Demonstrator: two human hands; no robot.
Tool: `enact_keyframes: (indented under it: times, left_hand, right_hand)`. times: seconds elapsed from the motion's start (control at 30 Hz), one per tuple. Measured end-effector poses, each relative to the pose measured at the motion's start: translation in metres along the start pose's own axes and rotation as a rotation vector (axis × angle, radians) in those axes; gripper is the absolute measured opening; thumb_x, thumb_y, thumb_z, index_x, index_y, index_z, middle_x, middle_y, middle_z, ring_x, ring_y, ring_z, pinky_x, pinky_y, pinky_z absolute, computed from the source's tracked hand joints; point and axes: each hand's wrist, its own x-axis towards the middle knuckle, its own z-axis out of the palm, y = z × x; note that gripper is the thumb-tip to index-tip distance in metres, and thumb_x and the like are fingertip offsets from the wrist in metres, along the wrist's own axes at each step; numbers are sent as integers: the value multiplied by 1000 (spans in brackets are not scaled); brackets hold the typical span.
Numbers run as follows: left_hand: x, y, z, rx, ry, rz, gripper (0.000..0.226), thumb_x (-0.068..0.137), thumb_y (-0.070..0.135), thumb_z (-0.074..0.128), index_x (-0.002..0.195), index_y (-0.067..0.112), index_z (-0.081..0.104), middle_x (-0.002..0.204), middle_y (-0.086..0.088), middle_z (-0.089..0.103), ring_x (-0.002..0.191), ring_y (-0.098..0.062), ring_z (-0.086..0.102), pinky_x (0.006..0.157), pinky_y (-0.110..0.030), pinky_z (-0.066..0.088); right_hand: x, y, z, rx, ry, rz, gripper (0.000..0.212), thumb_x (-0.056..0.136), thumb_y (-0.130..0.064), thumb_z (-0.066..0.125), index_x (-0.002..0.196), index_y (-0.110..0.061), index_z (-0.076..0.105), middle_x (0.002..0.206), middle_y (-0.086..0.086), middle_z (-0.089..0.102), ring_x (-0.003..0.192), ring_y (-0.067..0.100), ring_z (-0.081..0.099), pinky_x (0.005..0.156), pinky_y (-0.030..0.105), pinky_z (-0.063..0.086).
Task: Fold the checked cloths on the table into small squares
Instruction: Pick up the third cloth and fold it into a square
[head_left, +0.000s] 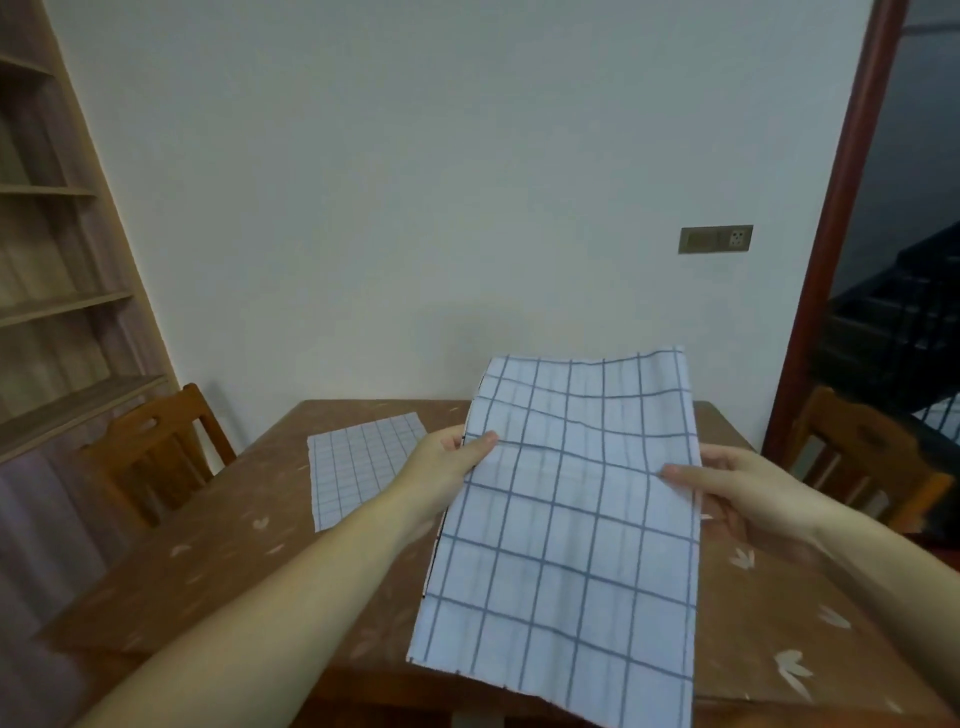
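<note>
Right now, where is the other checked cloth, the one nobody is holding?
In the head view, the other checked cloth lies flat on the table, far left side, near the wooden chair and left of the left hand.

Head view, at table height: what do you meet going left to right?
Left chair → flat cloth on the table → left hand → held cloth → right hand → right chair.
</note>
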Motion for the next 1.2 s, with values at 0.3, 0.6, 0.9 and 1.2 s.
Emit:
enact_keyframes:
  times: [0.3, 0.6, 0.9, 1.2]
  left_hand:
    - [-9, -6, 15, 23, -3, -70, 55, 88, 9, 70, 139, 10, 49, 101, -5, 72, 95, -22, 71, 90, -38, 55]
    - [-12, -6, 17, 36, 81, 53, 30, 91, 15, 67, 119, 28, 65, 89, -8, 76, 88, -19, 73, 83, -30, 57]
    - [-9, 9, 16, 35, 77, 52, 14, 90, 10, 66, 92, 22, 74, 92, -4, 74, 79, -14, 68, 79, -30, 57]
    - [-7, 26, 6, 508, 123, 289, 14, 82, 21, 77, 94, 27, 75, 86, 9, 70, 67, -3, 56, 60, -12, 46]
  right_hand:
    - [10, 29, -3, 78, 312, -50, 57, 90, -14, 69, 141, -18, 45, 106, 12, 70, 87, 28, 71, 64, 33, 56]
    - [12, 39, -9, -2, 442, -246, 50, 84, -11, 74, 128, -27, 58, 120, -1, 63, 111, 23, 63, 86, 34, 54]
    - [12, 16, -15, -309, 551, -447, 11, 86, -19, 72, 97, -22, 75, 104, -9, 68, 96, 5, 61, 75, 22, 47]
    - [8, -15, -20, -422, 503, -516, 6, 87, -15, 72, 89, -20, 73, 91, -6, 72, 88, 10, 67, 79, 27, 54]
